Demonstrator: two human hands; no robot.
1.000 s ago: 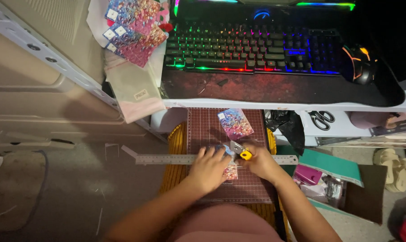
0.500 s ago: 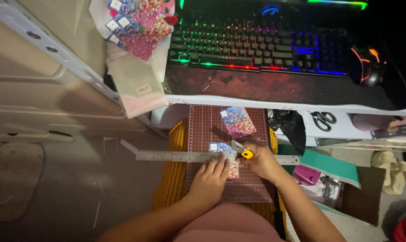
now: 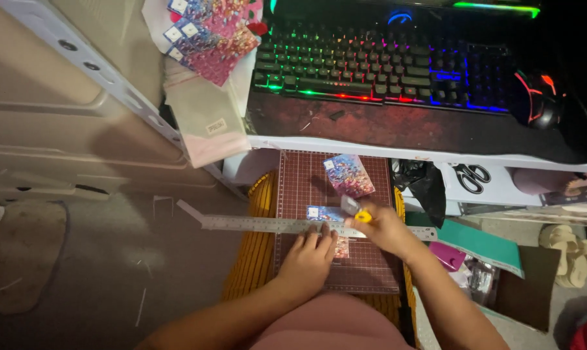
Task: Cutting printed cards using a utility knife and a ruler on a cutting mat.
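Observation:
My left hand (image 3: 310, 256) presses flat on a long steel ruler (image 3: 254, 224) that lies across a dark red cutting mat (image 3: 306, 181). Under the ruler sits a small colourful patterned card (image 3: 324, 213), partly covered by my fingers. My right hand (image 3: 383, 228) grips a yellow utility knife (image 3: 356, 211) whose blade end rests at the ruler's far edge, over the card. A second patterned card (image 3: 348, 175) lies loose on the mat a little farther away.
The mat rests on a yellow ribbed stool (image 3: 254, 259). Beyond it stands a desk with a lit keyboard (image 3: 384, 68), a mouse (image 3: 536, 97) and a stack of patterned cards (image 3: 209, 32). Scissors (image 3: 473, 175) and teal and pink sheets (image 3: 481, 243) lie to the right.
My left hand has slid slightly toward me along the ruler, and the camera has tilted, so the desk sits lower in view. The knife stays at the ruler's edge.

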